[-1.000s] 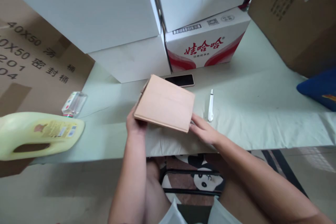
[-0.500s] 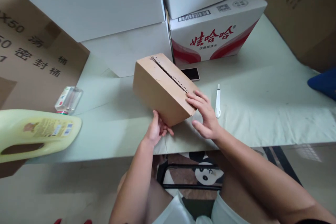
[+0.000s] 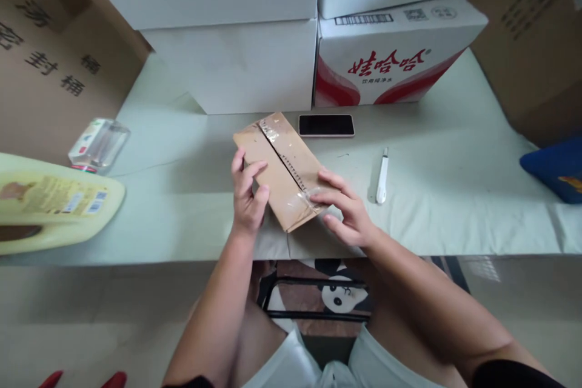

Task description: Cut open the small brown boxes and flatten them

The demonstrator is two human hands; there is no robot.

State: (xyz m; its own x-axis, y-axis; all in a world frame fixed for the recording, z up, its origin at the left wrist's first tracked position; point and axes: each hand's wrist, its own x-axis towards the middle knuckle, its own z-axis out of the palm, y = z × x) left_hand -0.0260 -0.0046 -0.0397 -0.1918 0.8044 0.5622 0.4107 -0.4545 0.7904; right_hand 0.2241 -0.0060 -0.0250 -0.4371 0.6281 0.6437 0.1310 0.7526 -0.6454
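Plainly, box (image 3: 282, 185) near 娃哈哈 carton (image 3: 395, 66).

Your left hand (image 3: 248, 203) points to twelve o'clock, fingers loosely bent; your right hand (image 3: 350, 215) points toward ten, thumb apart.

I see a table (image 3: 454, 206) under a pale green cloth, its surface loosely wrinkled along the six o'clock edge. Taking the clock from its middle, a phone (image 3: 326, 125) lies near one o'clock and a white cutter knife (image 3: 382, 179) near three. Beyond them, a red-lettered carton (image 3: 386, 76) stands toward one; a plain white box (image 3: 254, 66) stands beside it, toward eleven. A clear bottle (image 3: 105, 142) sits between nine and ten, just beside a yellow jug (image 3: 63, 200) at nine. I can't tell whether the small brown box (image 3: 268, 170) at centre touches the cloth.
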